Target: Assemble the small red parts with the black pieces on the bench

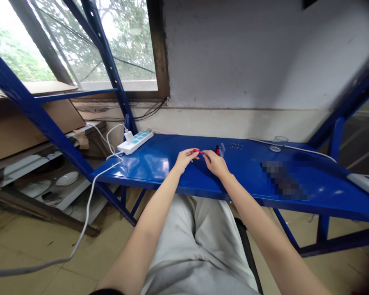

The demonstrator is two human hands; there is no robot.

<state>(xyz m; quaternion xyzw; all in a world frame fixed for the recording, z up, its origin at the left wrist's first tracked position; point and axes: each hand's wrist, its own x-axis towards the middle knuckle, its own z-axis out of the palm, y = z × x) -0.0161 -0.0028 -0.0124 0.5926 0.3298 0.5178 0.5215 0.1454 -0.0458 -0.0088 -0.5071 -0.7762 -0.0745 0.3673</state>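
My left hand [185, 159] pinches a small slim red piece [198, 151] just above the blue tabletop. My right hand [215, 163] has its fingertips closed at the right end of the same piece, so it lies between both hands. Its exact kind is too small to make out. Just behind my right hand stands a black and red item [217, 150], partly hidden by the fingers. Clear plastic pieces [222, 149] are beside it. Several tiny parts [236, 146] lie in rows a little farther right.
The blue metal table [147, 170] has a white power strip [137, 141] at its back left with a trailing cable [90, 200]. At the right are a clear glass [278, 143], a blurred-out dark object [284, 180] and a white device [367, 183]. Blue posts [107, 53] frame the table.
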